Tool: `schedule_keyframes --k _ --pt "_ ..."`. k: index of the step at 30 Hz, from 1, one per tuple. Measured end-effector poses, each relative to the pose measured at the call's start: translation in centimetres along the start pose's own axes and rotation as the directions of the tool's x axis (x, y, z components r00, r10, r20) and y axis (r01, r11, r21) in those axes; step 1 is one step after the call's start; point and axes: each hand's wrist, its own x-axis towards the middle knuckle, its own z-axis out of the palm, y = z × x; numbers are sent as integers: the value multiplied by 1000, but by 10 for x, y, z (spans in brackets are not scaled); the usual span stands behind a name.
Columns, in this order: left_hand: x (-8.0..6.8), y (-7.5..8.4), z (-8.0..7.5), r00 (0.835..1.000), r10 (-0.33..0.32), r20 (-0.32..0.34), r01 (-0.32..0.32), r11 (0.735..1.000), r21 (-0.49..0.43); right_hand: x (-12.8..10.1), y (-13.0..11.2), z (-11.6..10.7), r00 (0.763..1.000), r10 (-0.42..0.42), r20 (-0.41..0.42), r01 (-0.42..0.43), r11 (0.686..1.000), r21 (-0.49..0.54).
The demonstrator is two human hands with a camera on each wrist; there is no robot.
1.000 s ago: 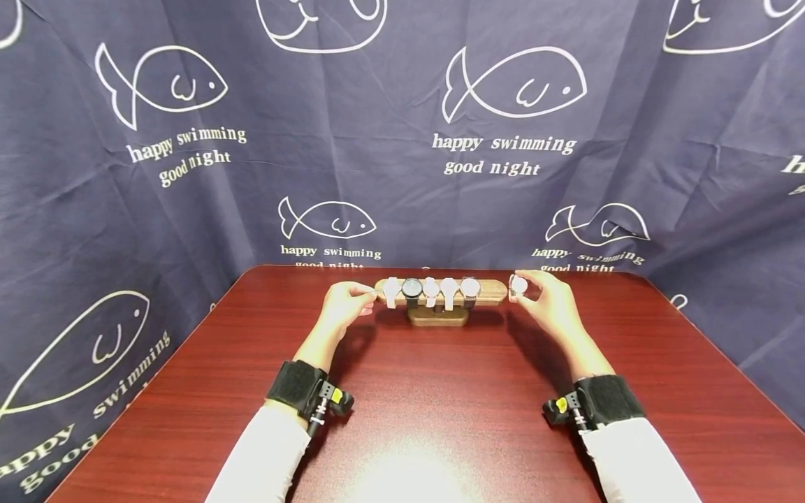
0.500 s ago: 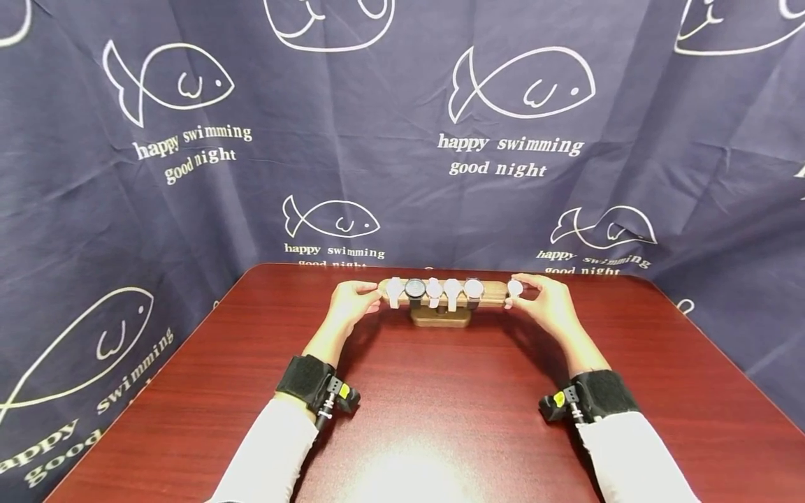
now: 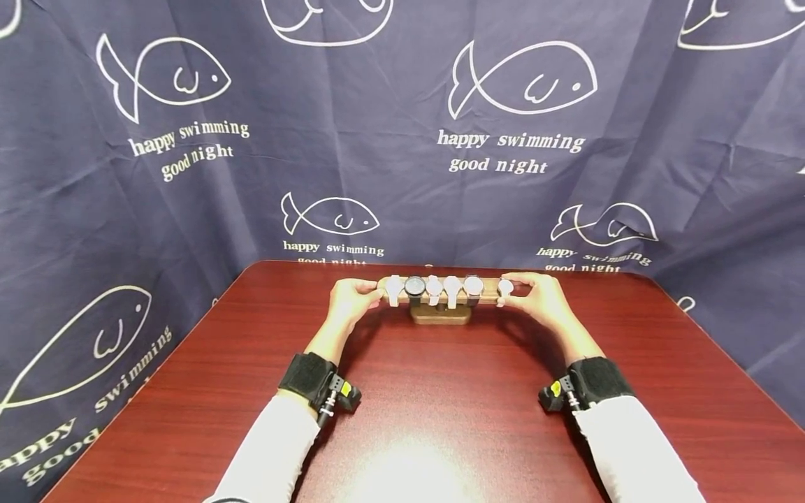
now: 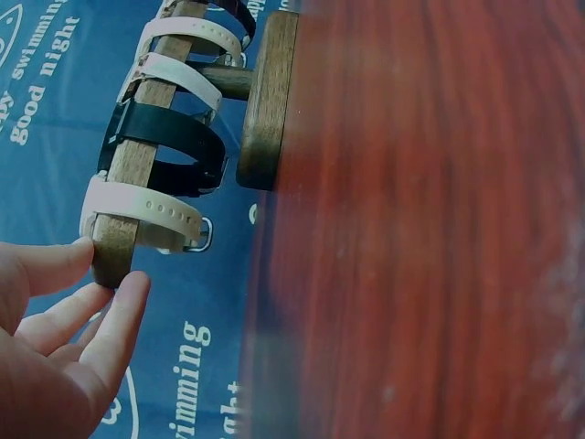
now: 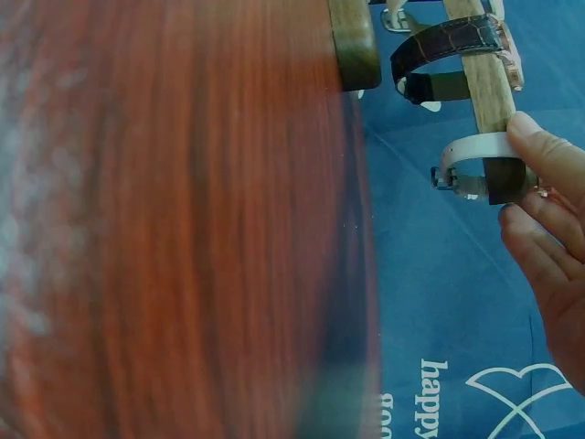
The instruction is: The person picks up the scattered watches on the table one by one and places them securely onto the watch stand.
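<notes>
A wooden watch stand stands near the table's far edge, with several watches looped around its bar. My left hand pinches the bar's left end between thumb and fingers, beside a white-strapped watch. At the other end, my right hand holds a small watch with a white strap. Its loop is around the bar's right tip, thumb and fingers at the dial side. Further in sit a dark brown leather-strapped watch and a black watch. The dial of the held watch is mostly hidden in the right wrist view.
The stand's wooden base rests on a reddish-brown table. A blue cloth with fish drawings hangs behind and at the sides. A bare stretch of bar lies between the held watch and the brown-strapped one.
My right hand has moved left, bringing the white-strapped watch from beside the bar's right end onto it. My left hand has stayed at the left end.
</notes>
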Motion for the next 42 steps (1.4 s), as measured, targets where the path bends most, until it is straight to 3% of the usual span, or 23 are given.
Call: schedule_keyframes --k 6,17,29,37,42 --pt "-3 2 -2 1000 12 -13 -12 999 35 3 -3 5 1000 -6 23 5 1000 28" --pt "-1 1 1 1000 12 -8 -12 1000 8 9 -7 7 998 -4 67 1 999 36" --pt "4 -2 0 1000 7 -12 -6 1000 27 14 -9 6 987 7 162 -12 999 31" --pt "1 1 0 999 27 -19 -26 998 49 19 -9 2 976 -39 216 38 999 7" --pt "1 0 0 1000 5 -8 -5 999 41 24 -14 -2 963 -110 247 133 988 -76"
